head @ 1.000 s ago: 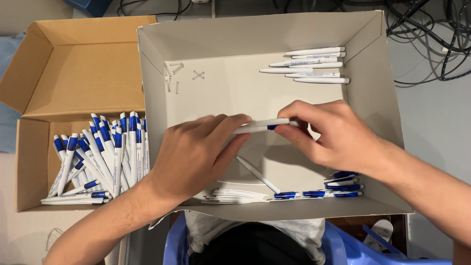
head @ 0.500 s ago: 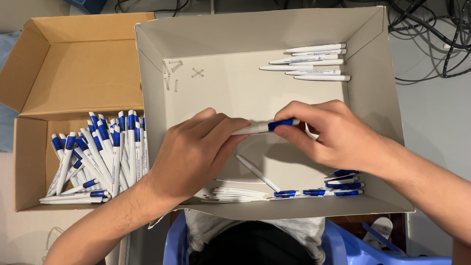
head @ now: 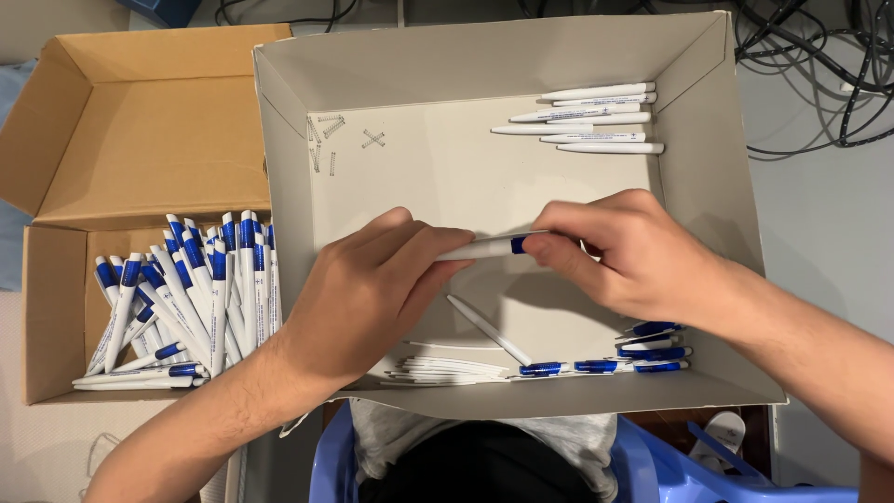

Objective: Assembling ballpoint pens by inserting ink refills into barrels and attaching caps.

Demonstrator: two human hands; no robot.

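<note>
in the grey box (head: 298, 186), left hand (head: 368, 289) and right hand (head: 633, 256) grip 1 pen (head: 489, 247).

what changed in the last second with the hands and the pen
Little. Both hands kept hold of the white and blue pen over the grey box. The right hand slid its fingertips along toward the blue end, so less blue shows; the left hand kept its grip on the white barrel. The pens in the brown box, the white barrels and the springs stayed put.
</note>
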